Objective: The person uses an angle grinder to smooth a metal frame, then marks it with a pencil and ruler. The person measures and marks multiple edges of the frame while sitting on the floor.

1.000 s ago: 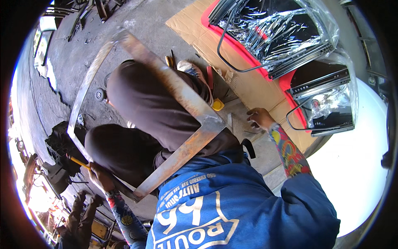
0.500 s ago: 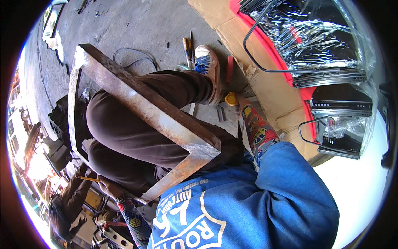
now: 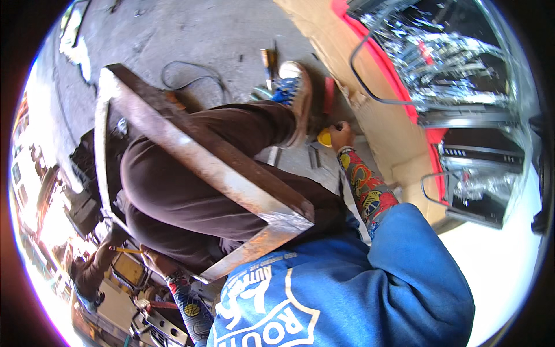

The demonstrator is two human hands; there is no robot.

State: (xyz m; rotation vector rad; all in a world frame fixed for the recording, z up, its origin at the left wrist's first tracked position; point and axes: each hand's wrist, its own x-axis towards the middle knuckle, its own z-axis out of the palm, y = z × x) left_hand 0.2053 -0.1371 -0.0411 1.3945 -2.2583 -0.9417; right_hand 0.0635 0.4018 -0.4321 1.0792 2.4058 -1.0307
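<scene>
A rusty, partly bare-metal rectangular frame rests tilted across my bent legs. My left hand is closed at the near left side of the frame, with a yellow pencil sticking out from its fingers to the left. Over the floor on the right, beside my shoe, my right hand grips a yellow, rounded tape measure. Its fingers bend over the far side of the tape measure.
A red strip and a screwdriver lie near the shoe. A dark cable curls on the concrete. Flattened cardboard bears plastic-wrapped black panels at right. Another person is at far left.
My right hand has moved slightly forward with the tape measure, and its fingers show more plainly. The left hand stays by the frame with the pencil. The whole view has shifted a little.
</scene>
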